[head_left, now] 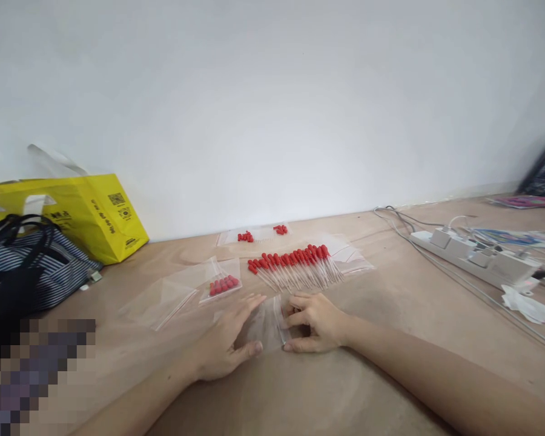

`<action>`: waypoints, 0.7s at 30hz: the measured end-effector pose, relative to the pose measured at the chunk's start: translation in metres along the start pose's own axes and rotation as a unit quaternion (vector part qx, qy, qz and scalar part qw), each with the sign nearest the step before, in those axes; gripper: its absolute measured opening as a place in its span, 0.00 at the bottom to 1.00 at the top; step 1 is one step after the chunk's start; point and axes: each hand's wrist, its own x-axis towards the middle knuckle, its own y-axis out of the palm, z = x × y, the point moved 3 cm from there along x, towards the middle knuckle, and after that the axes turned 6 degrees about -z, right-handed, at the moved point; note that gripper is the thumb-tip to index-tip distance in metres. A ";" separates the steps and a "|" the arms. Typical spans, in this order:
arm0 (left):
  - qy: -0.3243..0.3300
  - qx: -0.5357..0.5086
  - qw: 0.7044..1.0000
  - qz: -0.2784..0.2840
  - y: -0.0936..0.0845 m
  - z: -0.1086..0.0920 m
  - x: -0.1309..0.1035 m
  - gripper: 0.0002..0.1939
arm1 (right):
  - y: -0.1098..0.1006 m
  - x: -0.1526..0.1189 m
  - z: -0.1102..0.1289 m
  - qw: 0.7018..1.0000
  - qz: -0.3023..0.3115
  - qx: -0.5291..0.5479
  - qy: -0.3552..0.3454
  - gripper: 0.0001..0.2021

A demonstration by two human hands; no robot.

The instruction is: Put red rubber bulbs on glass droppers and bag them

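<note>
Left hand [229, 342] spread palm-down, right hand [315, 321] loosely curled, fingers partly open, both touching clear bag [264, 330], grip unclear

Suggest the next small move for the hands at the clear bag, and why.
Probably pinch the seal strip with the right hand, the left hand steadying the clear bag: right fingertips sit along that strip, the left hand is at the opposite side, and the bag looks flat.

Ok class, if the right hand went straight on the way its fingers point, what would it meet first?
The right hand would first meet the clear plastic zip bag at its fingertips, then likely the left hand beyond it, though depth is hard to judge.
</note>
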 end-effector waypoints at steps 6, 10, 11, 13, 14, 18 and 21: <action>-0.056 0.031 0.998 0.016 0.011 0.007 -0.018 0.36 | 0.006 0.007 0.010 0.999 -0.028 0.033 0.022 0.19; -0.062 0.016 0.998 0.008 0.015 0.011 -0.016 0.36 | 0.009 0.010 0.013 0.997 0.022 0.072 -0.003 0.18; -0.066 0.011 0.998 0.004 0.014 0.011 -0.016 0.35 | 0.008 0.009 0.011 0.996 0.033 0.082 -0.002 0.19; -0.079 -0.003 0.997 0.001 0.012 0.013 -0.018 0.34 | 0.007 0.007 0.007 0.993 0.049 0.109 0.016 0.20; -0.088 -0.010 0.996 0.001 0.010 0.014 -0.019 0.33 | 0.006 0.006 0.004 0.990 0.056 0.124 0.033 0.20; -0.108 -0.042 0.993 0.002 0.001 0.018 -0.021 0.29 | 0.007 0.001 -0.005 0.974 0.085 0.184 0.101 0.24; -0.110 -0.050 0.993 -0.002 0.000 0.022 -0.020 0.28 | 0.008 0.000 -0.006 0.964 0.099 0.219 0.118 0.26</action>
